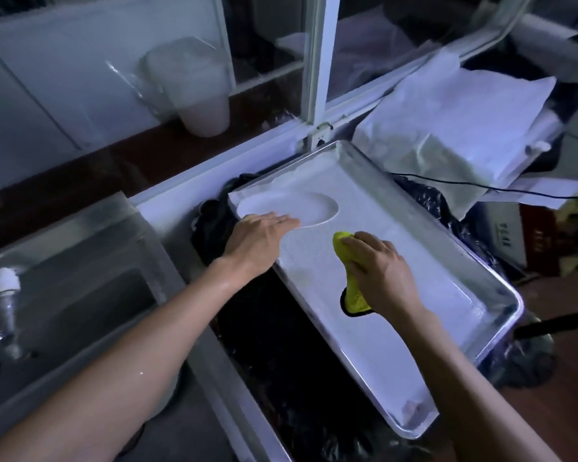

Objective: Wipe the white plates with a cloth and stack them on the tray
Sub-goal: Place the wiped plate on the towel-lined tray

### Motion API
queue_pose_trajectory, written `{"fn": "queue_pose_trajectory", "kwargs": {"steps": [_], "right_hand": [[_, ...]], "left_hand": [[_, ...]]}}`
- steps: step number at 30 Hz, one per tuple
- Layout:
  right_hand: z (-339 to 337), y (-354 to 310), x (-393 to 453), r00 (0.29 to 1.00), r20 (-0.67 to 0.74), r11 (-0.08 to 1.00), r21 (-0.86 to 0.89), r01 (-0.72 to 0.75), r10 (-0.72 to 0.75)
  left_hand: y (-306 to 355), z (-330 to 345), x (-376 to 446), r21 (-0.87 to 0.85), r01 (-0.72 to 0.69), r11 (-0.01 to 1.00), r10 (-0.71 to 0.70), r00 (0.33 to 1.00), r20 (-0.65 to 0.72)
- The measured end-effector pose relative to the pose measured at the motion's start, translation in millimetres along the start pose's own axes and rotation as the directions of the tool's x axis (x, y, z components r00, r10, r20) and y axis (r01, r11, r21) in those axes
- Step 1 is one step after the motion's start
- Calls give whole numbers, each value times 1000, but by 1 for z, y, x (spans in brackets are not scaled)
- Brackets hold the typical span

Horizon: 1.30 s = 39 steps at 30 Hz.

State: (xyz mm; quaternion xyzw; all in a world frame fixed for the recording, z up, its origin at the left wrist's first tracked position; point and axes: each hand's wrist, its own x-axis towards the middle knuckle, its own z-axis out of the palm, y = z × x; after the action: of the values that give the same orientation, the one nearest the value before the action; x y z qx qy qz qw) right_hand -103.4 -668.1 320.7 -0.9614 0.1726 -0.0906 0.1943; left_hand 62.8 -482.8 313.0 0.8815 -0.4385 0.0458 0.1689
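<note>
Head view: round white plate (pixel 301 208) flat on tray (pixel 474 261)

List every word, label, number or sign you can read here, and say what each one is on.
No text here can be read for certain.
White box at the right edge: dark printed marks, too blurred to read.
Red crate beside it: raised marks, too blurred to read.
Tray, plate, yellow cloth: no text visible.
</note>
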Motion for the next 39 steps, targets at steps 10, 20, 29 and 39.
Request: {"fn": "queue_pose_trajectory", "kwargs": {"steps": [10,20,29,39], "right_hand": [[-2,52,20,996,7,994,66,-87,86],[13,80,32,990,82,993,41,-115,111],[21,83,27,985,119,991,34,-127,123],[24,80,13,990,90,993,51,-111,106]], "left_hand": [[29,73,73,104,-49,993,40,995,88],[41,113,92,274,-91,958,5,954,298],[42,147,80,335,-44,941,-101,909,405],[39,156,70,282,-4,959,-112,913,393]]}}
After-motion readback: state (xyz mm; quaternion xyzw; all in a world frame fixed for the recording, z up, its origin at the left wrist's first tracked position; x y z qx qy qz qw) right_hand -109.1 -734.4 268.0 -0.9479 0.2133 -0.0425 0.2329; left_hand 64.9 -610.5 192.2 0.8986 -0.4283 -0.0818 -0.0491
